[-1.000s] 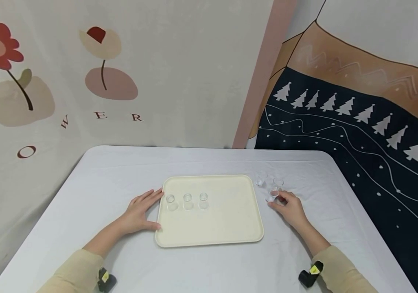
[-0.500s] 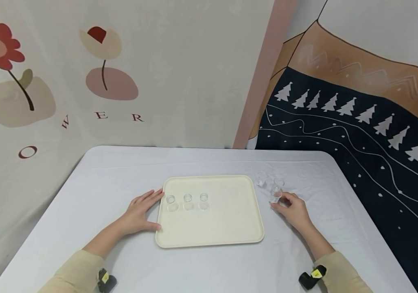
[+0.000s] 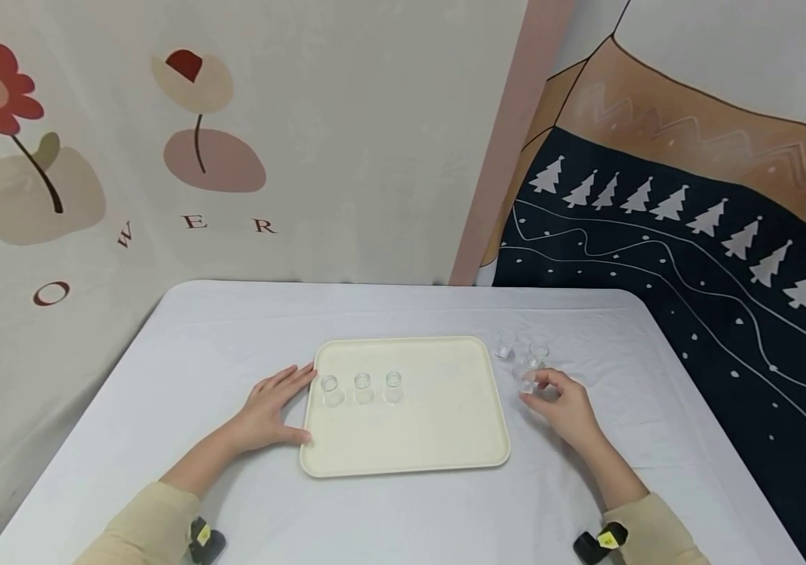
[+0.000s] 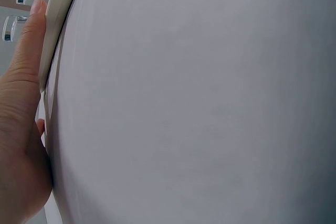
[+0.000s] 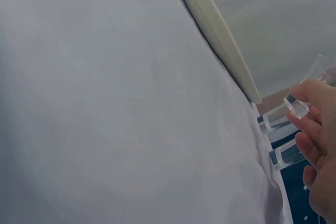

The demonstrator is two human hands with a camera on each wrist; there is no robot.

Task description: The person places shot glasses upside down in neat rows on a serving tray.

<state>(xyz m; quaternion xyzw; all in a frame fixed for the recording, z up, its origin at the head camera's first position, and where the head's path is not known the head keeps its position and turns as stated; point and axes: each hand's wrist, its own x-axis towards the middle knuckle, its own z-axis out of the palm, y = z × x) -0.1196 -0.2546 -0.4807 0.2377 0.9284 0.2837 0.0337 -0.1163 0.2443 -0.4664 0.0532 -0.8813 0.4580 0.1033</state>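
The right hand (image 3: 563, 404) pinches a small glass (image 5: 298, 107) between thumb and fingers, right of the tray (image 3: 410, 443). Fingers hide part of it and the right wrist view cuts it off. Two other glasses (image 3: 505, 344) stand just behind, their clear outlines hard to separate. The tray holds three more glasses (image 3: 363, 390) in a row; the left hand (image 3: 264, 412), fingers spread, touches its left rim.
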